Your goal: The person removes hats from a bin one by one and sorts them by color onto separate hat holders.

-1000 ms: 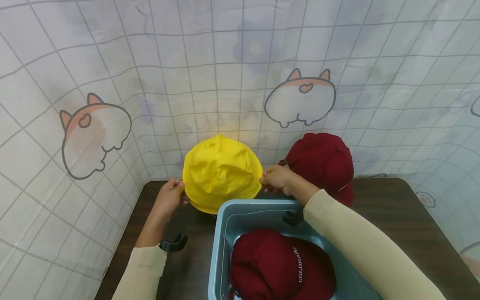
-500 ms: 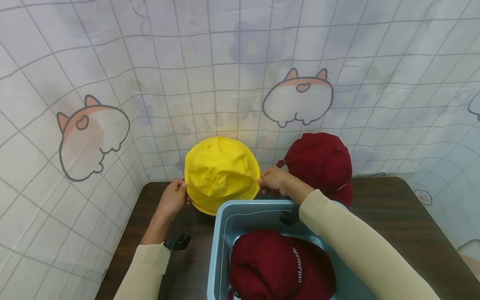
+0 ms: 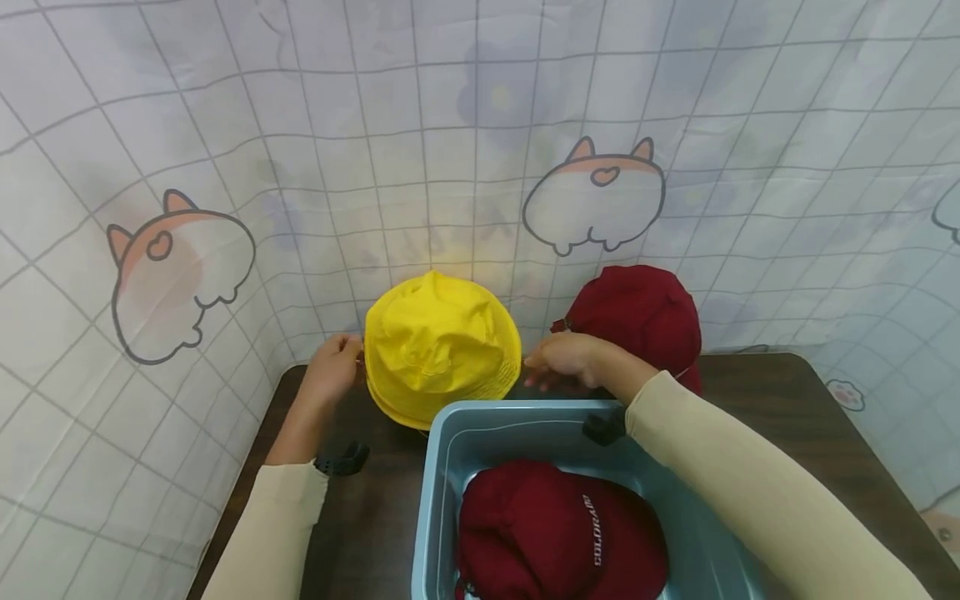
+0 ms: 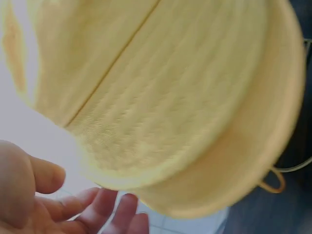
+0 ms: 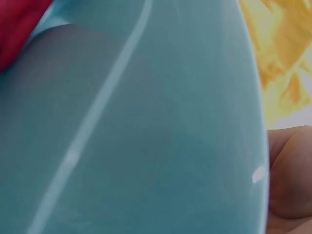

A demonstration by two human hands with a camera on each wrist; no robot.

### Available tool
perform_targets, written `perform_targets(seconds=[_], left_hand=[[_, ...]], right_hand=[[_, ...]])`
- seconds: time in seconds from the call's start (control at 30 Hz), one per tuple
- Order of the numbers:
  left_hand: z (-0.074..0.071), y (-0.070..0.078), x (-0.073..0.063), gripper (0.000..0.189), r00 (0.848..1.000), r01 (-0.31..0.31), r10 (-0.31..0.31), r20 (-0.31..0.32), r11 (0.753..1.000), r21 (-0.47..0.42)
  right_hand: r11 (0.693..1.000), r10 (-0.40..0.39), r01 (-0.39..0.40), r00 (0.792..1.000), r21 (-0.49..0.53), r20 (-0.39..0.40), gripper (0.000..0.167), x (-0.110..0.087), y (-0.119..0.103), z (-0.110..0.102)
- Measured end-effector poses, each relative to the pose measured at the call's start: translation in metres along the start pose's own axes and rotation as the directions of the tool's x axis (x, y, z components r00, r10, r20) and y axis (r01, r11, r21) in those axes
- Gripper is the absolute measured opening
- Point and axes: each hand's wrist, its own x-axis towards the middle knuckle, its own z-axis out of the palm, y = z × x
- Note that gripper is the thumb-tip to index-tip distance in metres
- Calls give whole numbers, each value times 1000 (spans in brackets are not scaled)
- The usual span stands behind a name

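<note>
A yellow bucket hat (image 3: 438,350) sits at the back of the dark table, against the tiled-pattern cloth. At its left edge is my left hand (image 3: 333,367); in the left wrist view the thumb stands apart from the loosely bent fingers (image 4: 105,204), which lie by the brim (image 4: 146,175). Whether they touch it I cannot tell. My right hand (image 3: 570,358) hovers just off the hat's right edge, fingers loose, holding nothing. Behind that hand a maroon cap (image 3: 637,312) rests on the table. Another maroon cap (image 3: 517,525), lettered COLORADO, lies inside a light blue bin (image 3: 437,475).
The bin stands in front of the yellow hat, and my right forearm passes over its far right corner. Dark wood table (image 3: 757,433) shows right of the bin. A patterned cloth (image 3: 465,150) hangs behind and at both sides.
Both hands have let go of the yellow hat's brim. The left hand has shifted left and slightly up, the right hand to the right. The hat has stayed about in place.
</note>
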Motion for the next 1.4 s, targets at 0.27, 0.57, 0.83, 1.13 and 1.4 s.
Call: perform_targets(seconds=[0.27, 0.57, 0.83, 1.13, 1.4], left_hand=[[-2, 29, 27, 53, 995, -46, 57, -79, 989, 138], [0, 37, 40, 46, 998, -19, 21, -65, 999, 26], [4, 29, 48, 36, 997, -43, 41, -68, 999, -23], [10, 12, 58, 23, 999, 3, -1, -37, 998, 69], [14, 10, 57, 24, 999, 11, -7, -43, 997, 72]], right_hand=[[995, -74, 79, 994, -58, 82, 29, -3, 8, 13], [993, -111, 108, 989, 38, 96, 26, 7, 11, 22], [993, -113, 112, 993, 27, 46, 16, 18, 15, 25], [982, -168, 169, 986, -88, 19, 18, 23, 17, 25], [975, -168, 160, 985, -156, -34, 19, 20, 15, 28]])
